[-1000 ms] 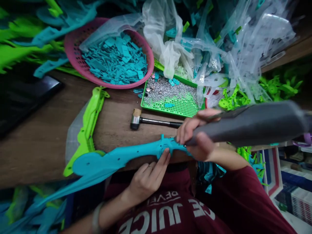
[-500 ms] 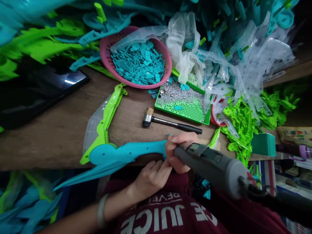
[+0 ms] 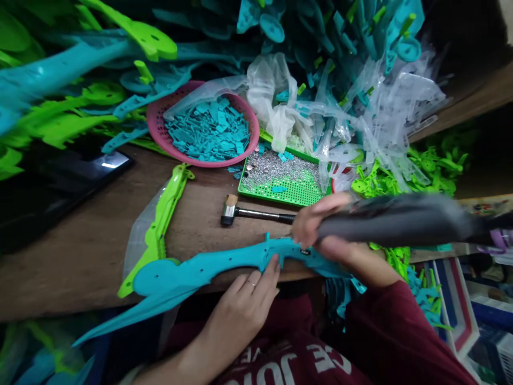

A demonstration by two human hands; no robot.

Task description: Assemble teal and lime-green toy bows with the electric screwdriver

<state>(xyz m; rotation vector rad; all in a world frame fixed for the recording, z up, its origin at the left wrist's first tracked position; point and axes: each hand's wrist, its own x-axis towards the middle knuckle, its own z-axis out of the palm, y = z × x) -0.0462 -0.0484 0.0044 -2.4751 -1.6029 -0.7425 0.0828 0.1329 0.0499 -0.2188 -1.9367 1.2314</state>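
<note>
A long blue plastic toy-gun-shaped shell [image 3: 236, 255], with a pointed wing at its left end, lies along the bench's front edge. My left hand [image 3: 242, 305], a ring on one finger, has its fingers stretched out, the tips touching the shell's lower edge by a trigger-like projection. In my right hand [image 3: 316, 224] is a dark grey electric screwdriver [image 3: 385, 219], blurred by motion and held nearly level above the shell's right part. Its tip is hidden by my fingers. Just behind lies a mallet [image 3: 260, 214], its handle end covered by my right hand.
Green plastic part with clear piece [image 3: 160, 224] lies under the shell's left end. A green tray [image 3: 288, 195] of screws and a pink basket [image 3: 154, 115] of small blue pieces stand behind. Clear parts [image 3: 412, 101] and lime parts [image 3: 433, 166] are heaped right; a black-screened device [image 3: 108, 176] lies left.
My right hand has moved right and away from my left with the screwdriver, which has swung nearer level. My left fingers have straightened from a curl. More of the blue shell shows.
</note>
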